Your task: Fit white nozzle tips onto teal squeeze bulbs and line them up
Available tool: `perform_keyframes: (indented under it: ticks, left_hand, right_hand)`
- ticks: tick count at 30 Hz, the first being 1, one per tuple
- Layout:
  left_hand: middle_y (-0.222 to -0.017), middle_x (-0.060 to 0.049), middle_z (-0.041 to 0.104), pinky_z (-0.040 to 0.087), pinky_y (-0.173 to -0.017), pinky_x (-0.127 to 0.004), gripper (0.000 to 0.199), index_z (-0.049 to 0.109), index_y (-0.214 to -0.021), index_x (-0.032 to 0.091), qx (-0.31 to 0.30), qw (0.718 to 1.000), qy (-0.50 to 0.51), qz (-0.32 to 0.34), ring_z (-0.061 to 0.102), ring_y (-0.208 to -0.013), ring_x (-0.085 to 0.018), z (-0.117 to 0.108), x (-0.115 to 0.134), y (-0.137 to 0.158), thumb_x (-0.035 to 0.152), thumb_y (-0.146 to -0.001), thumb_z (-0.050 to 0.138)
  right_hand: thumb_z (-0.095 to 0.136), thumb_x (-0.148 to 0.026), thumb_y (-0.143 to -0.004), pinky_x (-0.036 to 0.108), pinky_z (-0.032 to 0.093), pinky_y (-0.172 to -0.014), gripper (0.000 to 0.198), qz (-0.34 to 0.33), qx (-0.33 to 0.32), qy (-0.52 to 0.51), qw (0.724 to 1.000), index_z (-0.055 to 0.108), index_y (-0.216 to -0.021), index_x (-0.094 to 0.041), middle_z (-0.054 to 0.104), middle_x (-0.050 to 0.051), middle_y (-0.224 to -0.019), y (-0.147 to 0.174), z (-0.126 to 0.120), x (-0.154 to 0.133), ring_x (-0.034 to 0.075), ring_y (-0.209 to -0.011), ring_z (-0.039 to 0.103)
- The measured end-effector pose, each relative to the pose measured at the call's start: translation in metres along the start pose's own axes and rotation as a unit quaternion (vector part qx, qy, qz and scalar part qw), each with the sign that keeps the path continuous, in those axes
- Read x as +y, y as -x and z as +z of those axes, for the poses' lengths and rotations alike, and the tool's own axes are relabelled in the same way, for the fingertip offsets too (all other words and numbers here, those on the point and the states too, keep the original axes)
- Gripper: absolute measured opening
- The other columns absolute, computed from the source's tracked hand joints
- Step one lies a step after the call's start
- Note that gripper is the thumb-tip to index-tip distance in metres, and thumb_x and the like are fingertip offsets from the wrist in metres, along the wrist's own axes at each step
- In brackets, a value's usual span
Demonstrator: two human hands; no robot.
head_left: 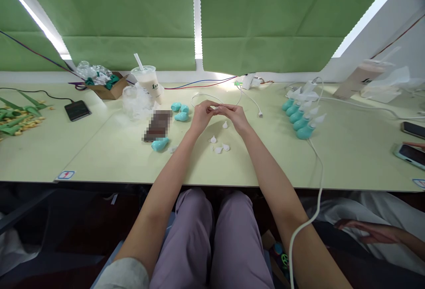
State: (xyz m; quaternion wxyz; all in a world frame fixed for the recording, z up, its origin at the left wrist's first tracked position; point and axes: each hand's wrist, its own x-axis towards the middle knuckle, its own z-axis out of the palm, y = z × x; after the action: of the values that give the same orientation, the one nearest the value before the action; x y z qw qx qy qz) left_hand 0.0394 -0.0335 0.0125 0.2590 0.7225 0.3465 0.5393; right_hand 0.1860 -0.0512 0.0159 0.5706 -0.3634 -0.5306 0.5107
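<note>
Mauve trousers [194, 240], left hand [202, 114] + right hand [235, 115], fingertips meeting, can't tell if pinching anything; white teardrop pieces [213, 139] probably placed handy.

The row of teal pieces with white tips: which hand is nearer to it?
Right. The right hand is to the left of the teal row; the left hand is farther left.

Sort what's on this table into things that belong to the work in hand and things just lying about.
Likely part of the work:
- white pieces near the hands
- loose turquoise pieces
- turquoise row with white tips

Apparently just lying about:
- cups
- plastic bag
- phones
</note>
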Motion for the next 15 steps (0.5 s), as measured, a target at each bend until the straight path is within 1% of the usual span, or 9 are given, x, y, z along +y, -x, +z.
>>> perform_keyframes:
  ticks: [3,7,9,12,13,15]
  left_hand:
    - [-0.089,-0.003,0.064,0.053,-0.061,-0.023,0.014,0.069,-0.084,0.018,-0.009,1.0,0.0,-0.003,0.061,-0.062,-0.008,0.002,0.0009,0.0004,0.014,-0.075,0.06]
    - [-0.088,-0.003,0.063,0.052,-0.06,-0.023,0.014,0.069,-0.084,0.017,-0.022,1.0,-0.003,-0.008,0.06,-0.06,-0.008,0.003,0.0009,0.0004,0.012,-0.075,0.06]
    - [-0.089,-0.003,0.063,0.052,-0.06,-0.023,0.013,0.069,-0.085,0.017,-0.026,0.999,-0.019,-0.003,0.058,-0.06,-0.007,0.0015,0.0012,0.0003,0.014,-0.074,0.063]
    - [-0.089,-0.002,0.063,0.051,-0.064,-0.024,0.018,0.069,-0.09,0.019,-0.027,0.997,-0.066,0.011,0.056,-0.062,-0.007,-0.0021,0.0021,0.0,0.02,-0.072,0.069]
    - [-0.088,-0.002,0.062,0.051,-0.064,-0.024,0.02,0.069,-0.09,0.019,-0.027,0.996,-0.082,0.014,0.055,-0.062,-0.008,-0.0031,0.0023,-0.0001,0.021,-0.071,0.071]
    - [-0.087,-0.002,0.062,0.049,-0.063,-0.024,0.018,0.069,-0.089,0.019,-0.027,0.994,-0.104,0.013,0.054,-0.062,-0.008,-0.0044,0.0024,-0.0004,0.023,-0.072,0.071]
  right_hand:
    - [0.078,-0.038,-0.062,0.041,0.051,-0.091,0.03,0.001,0.009,0.009,1.0,0.074,-0.082,-0.017,0.072,0.004,-0.073,0.001,-0.0003,-0.0013,0.021,-0.079,0.068]
    - [0.078,-0.037,-0.061,0.042,0.05,-0.089,0.032,0.003,0.013,0.009,1.0,0.073,-0.084,-0.015,0.071,0.005,-0.07,0.001,-0.0015,-0.0013,0.022,-0.077,0.068]
    - [0.079,-0.038,-0.06,0.042,0.05,-0.091,0.039,0.01,0.013,0.015,1.0,0.071,-0.092,-0.016,0.071,0.004,-0.071,0.0011,-0.0025,-0.0018,0.022,-0.078,0.068]
    - [0.078,-0.043,-0.062,0.041,0.046,-0.096,0.057,0.021,0.007,0.05,0.999,0.063,-0.111,-0.019,0.072,0.002,-0.077,0.0019,-0.0035,-0.0042,0.021,-0.082,0.069]
    - [0.077,-0.046,-0.064,0.041,0.045,-0.098,0.06,0.022,-0.002,0.067,0.997,0.06,-0.116,-0.02,0.072,0.002,-0.08,0.0022,-0.0039,-0.005,0.02,-0.084,0.069]
    - [0.072,-0.052,-0.068,0.041,0.043,-0.099,0.061,0.021,-0.026,0.1,0.994,0.058,-0.119,-0.022,0.072,0.003,-0.086,0.0018,-0.0055,-0.006,0.021,-0.088,0.068]
